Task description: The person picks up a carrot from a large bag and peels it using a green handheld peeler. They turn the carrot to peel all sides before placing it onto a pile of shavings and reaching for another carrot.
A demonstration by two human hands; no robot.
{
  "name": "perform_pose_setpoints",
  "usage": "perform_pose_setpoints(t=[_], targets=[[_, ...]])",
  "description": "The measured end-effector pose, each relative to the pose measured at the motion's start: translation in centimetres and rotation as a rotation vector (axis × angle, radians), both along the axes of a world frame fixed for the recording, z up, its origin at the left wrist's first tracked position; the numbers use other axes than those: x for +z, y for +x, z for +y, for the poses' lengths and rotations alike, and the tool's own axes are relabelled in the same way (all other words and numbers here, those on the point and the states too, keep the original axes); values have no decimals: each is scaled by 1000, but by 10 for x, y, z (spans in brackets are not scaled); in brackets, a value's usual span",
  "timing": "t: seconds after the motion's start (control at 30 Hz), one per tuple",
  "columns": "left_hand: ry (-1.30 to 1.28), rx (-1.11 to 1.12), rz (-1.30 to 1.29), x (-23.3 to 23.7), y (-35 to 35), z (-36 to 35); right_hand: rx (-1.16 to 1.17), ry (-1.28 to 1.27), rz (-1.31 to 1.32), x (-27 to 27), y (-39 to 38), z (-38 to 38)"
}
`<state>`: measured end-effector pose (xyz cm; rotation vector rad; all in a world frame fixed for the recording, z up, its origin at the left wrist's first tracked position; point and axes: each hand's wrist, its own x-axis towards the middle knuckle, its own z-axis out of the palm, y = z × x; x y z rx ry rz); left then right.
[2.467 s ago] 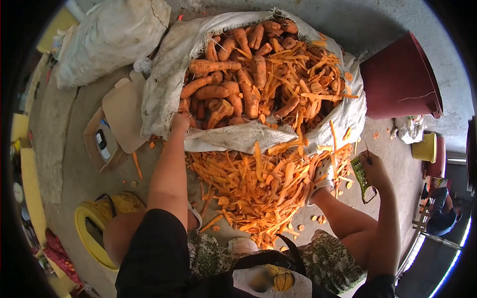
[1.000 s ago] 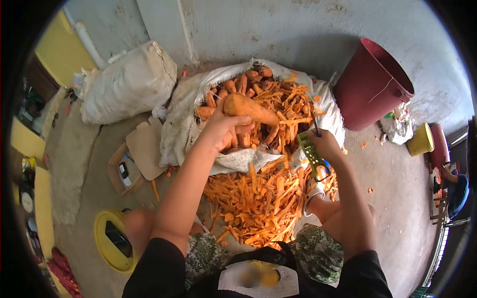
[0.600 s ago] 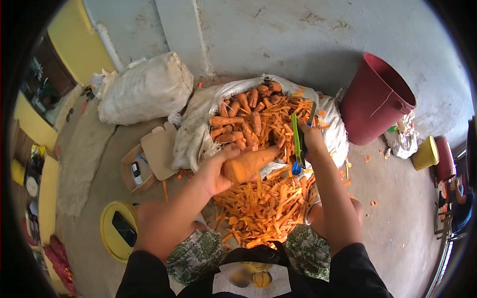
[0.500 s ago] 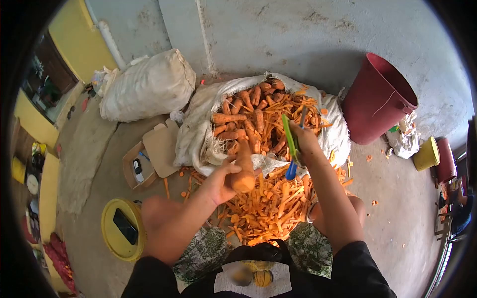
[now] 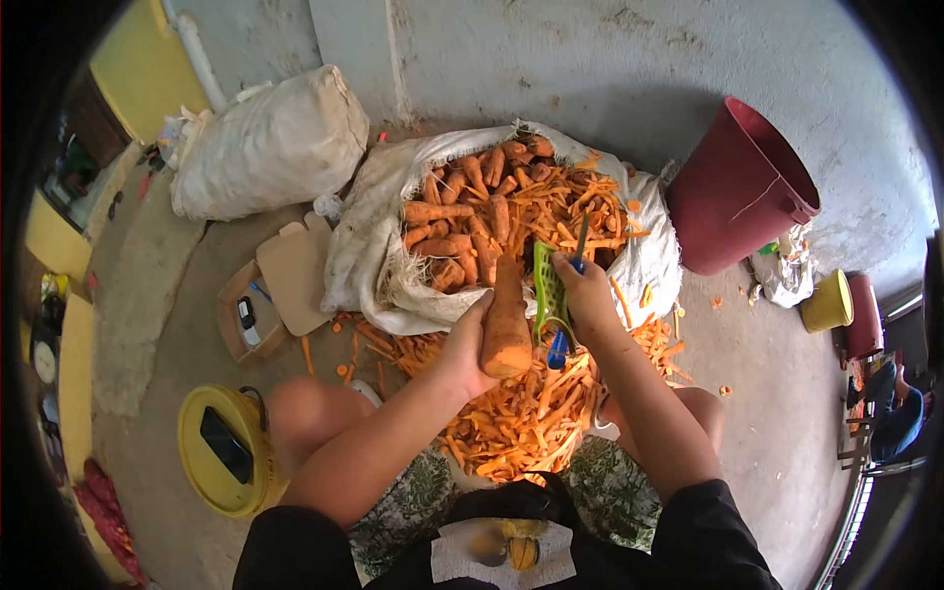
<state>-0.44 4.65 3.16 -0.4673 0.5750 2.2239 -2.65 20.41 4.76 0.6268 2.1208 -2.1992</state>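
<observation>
My left hand [image 5: 468, 346] is wrapped round a large carrot [image 5: 507, 329], its thick cut end toward me and its tip pointing at the sack. Just right of the carrot, my right hand [image 5: 587, 295] grips a green peeler [image 5: 544, 285] together with a blue-handled tool [image 5: 558, 349], whose thin blade sticks up past the fingers. Beyond both hands lies an open white sack [image 5: 364, 261] filled with whole carrots [image 5: 441, 212] and orange strips. Below the hands, a heap of carrot peelings [image 5: 516, 433] covers the floor between my legs.
A full white sack [image 5: 270, 147] lies at the back left, near an open cardboard box [image 5: 236, 300]. A phone [image 5: 226, 444] rests on a yellow bucket [image 5: 192, 482]. The tall red bin [image 5: 723, 206] and small yellow bucket [image 5: 828, 303] stand right. A person [image 5: 900, 423] is at the far right.
The carrot in my left hand has moved right and turned more upright. My right hand has come lower and left, bringing the green peeler beside the carrot. The whole view has shifted slightly.
</observation>
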Motion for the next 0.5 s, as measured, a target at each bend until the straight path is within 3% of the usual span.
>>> perform_pose_setpoints(t=[0.13,0.33,0.4,0.5], targets=[[42,5,-17,2,-2,10,-148,-80,46,7,8,0],[96,-66,-71,8,5,18,-166,111,203,-10,9,-1],[111,-90,-65,-3,5,19,-154,352,206,-15,5,2],[137,-97,-59,-7,6,17,-151,306,208,-19,4,-4]])
